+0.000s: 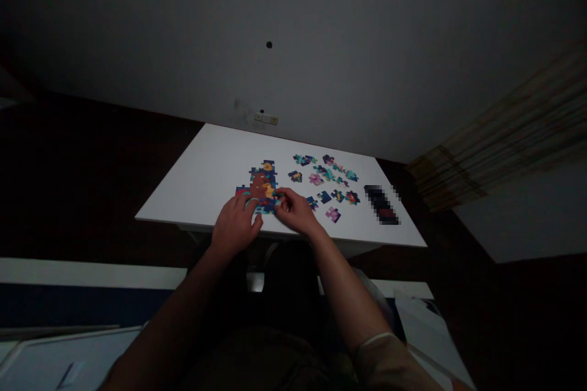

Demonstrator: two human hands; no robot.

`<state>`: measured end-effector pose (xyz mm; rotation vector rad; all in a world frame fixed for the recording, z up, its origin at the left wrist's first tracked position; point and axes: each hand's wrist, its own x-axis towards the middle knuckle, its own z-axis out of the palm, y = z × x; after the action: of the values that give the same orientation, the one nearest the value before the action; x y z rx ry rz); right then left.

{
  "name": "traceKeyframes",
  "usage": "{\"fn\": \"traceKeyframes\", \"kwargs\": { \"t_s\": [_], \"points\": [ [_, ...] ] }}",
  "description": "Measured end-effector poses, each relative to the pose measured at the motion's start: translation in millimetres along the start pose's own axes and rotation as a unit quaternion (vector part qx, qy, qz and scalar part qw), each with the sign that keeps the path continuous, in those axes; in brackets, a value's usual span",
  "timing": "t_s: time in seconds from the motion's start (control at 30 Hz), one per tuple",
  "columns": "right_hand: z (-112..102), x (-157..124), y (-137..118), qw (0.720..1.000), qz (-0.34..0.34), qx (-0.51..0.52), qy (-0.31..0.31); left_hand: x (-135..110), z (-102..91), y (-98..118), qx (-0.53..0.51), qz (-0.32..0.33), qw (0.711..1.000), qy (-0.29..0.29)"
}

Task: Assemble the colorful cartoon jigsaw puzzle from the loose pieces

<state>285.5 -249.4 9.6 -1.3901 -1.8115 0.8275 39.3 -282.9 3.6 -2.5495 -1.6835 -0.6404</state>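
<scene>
From where I stand, the person at the tabletop (202, 177) is busy with a jigsaw patch (263, 186), a joined cluster of blue, teal and brown pieces lying near the tabletop's front edge, directly before them. The step in hand looks like fitting pieces along the near side of that patch. The left hand (235, 224) lies over the patch's lower left corner, its grip open, with the fingers (251, 204) spread and resting on the pieces, apparently lifting nothing. The right hand (296, 211) comes in at the patch's right edge, its grip closed down toward a pinch, with the fingertips (280, 195) on the pieces there. Whether it holds a loose piece or is only pressing one in, I can't tell from here, because the hand hides that spot. As I judge it, the moment calls for seating that join firmly before another piece is reached for. Loose pieces (323, 177) lie scattered to the right of the patch, a few just beside the right hand. Further right sits a dark pixelated object (381, 204), too blurred to name. A small wall plate (266, 118) shows on the wall (367, 43) behind the tabletop, and a curtain (495, 140) hangs off to the right.
</scene>
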Motion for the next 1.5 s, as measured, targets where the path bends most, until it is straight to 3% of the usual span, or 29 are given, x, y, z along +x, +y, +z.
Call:
{"fn": "traceKeyframes", "kwargs": {
  "t_s": [0.17,0.5,0.57,0.63,0.77,0.87,1.1,1.27,1.37,1.5],
  "points": [
    [-1,-1,-3,0.997,-0.032,-0.036,-0.054,0,-0.7,0,-0.006,0.000,1.000,0.002],
    [-1,-6,-8,0.999,-0.014,-0.032,0.005,0,-1.3,0,0.001,0.005,1.000,0.005],
    [-1,-10,-6,0.998,-0.007,-0.008,0.056,0,-0.6,0,0.003,0.007,1.000,0.005],
    [-2,-14,-3,0.987,0.023,0.021,0.155,0,0.0,0,-0.002,0.005,1.000,0.006],
    [-12,-17,7,0.928,0.074,0.096,0.351,0,0.2,-1,-0.005,-0.002,1.000,0.006],
    [-25,-17,15,0.900,0.081,0.119,0.412,0,-0.2,-1,-0.002,-0.002,1.000,0.004],
    [-81,-27,42,0.931,0.065,0.022,0.358,-1,1.7,-2,0.007,0.003,1.000,0.008],
    [-130,-42,64,0.915,0.122,-0.065,0.379,-2,3.8,-4,0.010,0.012,1.000,0.015],
    [-140,-51,73,0.909,0.144,-0.075,0.384,-2,4.3,-4,0.006,0.016,1.000,0.015],
    [-138,-56,82,0.914,0.149,-0.061,0.373,-2,4.0,-5,-0.006,0.011,1.000,0.012]
  ]
}}
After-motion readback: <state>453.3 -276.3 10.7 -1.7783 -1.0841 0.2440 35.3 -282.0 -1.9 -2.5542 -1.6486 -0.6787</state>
